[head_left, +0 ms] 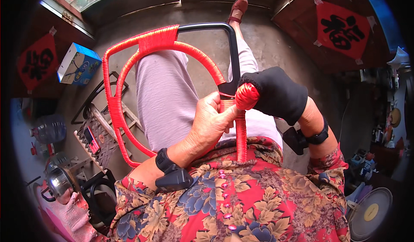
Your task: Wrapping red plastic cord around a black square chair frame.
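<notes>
A rounded-square metal frame (235,48) with an inner ring (125,71) lies across my lap. Glossy red cord wraps most of it; the upper right corner is bare black tube. My bare left hand (205,119) is closed around the frame's right side, where the ring meets the outer tube, its thumb and fingers on the wrapping. In a black glove, my right hand (278,91) grips a thick bundle of red cord (247,96) just right of the left fingertips. A strand runs from the bundle to the tube. The gloved fingers are partly hidden behind the bundle.
Left of my leg stands a low slatted seat (101,132) with a red phone (92,139) on it. A blue box (82,67), a clear water jug (49,130) and a metal pot (60,181) are farther left. At lower right is a round fan (371,212). Cabinets flank the concrete floor.
</notes>
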`<state>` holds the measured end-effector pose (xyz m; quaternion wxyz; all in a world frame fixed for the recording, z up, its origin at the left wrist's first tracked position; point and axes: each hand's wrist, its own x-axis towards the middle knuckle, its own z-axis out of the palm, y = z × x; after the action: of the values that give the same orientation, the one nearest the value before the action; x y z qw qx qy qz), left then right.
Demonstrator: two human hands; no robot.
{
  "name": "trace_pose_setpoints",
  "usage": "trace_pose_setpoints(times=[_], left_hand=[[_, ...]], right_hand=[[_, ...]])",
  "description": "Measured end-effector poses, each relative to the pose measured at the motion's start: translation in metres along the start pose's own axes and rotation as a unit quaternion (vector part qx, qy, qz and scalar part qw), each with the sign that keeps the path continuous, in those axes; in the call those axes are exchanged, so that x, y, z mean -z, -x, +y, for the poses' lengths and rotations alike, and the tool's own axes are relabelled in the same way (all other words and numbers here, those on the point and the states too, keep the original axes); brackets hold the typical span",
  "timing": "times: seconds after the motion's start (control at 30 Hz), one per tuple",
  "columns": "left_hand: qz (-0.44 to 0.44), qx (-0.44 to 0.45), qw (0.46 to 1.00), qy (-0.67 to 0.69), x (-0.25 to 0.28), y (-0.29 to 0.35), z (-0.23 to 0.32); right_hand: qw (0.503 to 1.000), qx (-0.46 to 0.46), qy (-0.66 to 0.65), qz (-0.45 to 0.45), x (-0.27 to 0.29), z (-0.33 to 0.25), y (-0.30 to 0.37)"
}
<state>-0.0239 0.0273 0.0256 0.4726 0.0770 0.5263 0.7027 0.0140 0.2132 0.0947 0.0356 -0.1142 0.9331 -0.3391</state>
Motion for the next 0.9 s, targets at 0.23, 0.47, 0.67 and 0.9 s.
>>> trace_pose_setpoints(times=[0.23,0.47,0.67,0.9], left_hand=[[0.004,-0.014,1.000,0.012,-0.001,-0.001,-0.003],[0.017,0.002,0.996,0.084,0.001,-0.002,-0.002],[0.054,-0.064,0.995,0.047,-0.004,0.002,0.004],[0.115,-0.178,0.976,0.056,-0.003,0.003,-0.009]], right_hand=[[0.991,-0.006,0.092,0.099,-0.021,-0.004,0.012],[0.949,-0.142,-0.157,0.234,-0.032,-0.017,0.047],[0.923,-0.208,-0.193,0.260,-0.046,-0.029,0.059],[0.872,-0.297,-0.341,0.187,-0.055,-0.030,0.058]])
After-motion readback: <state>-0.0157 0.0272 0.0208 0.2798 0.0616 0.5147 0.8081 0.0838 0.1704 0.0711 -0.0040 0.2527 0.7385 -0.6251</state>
